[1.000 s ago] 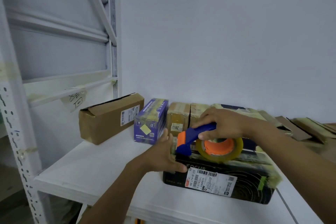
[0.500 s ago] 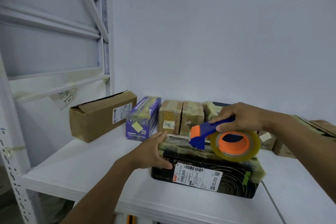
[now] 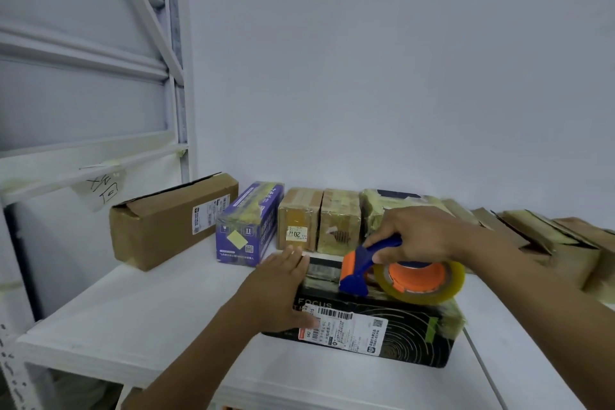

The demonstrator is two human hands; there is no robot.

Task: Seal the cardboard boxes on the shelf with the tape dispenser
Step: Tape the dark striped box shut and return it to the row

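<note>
A black box (image 3: 399,339) with a white shipping label lies near the front of the white shelf (image 3: 139,319). My right hand (image 3: 419,233) grips the blue handle of the tape dispenser (image 3: 396,273), whose orange hub and clear tape roll rest on the box's top. The blue blade end points left. My left hand (image 3: 283,289) lies flat against the box's left end, fingers straight along the top edge and thumb on the front face.
Along the back wall stand a brown carton (image 3: 166,223), a purple box (image 3: 246,226), two small taped brown boxes (image 3: 319,220) and another taped box (image 3: 382,206). Flattened cardboard pieces (image 3: 549,240) lie at the right. A white rack upright (image 3: 176,60) rises at the left.
The dispenser has slid slightly left and lower along the box top. My left hand shifted from the box's top corner down onto its left end.
</note>
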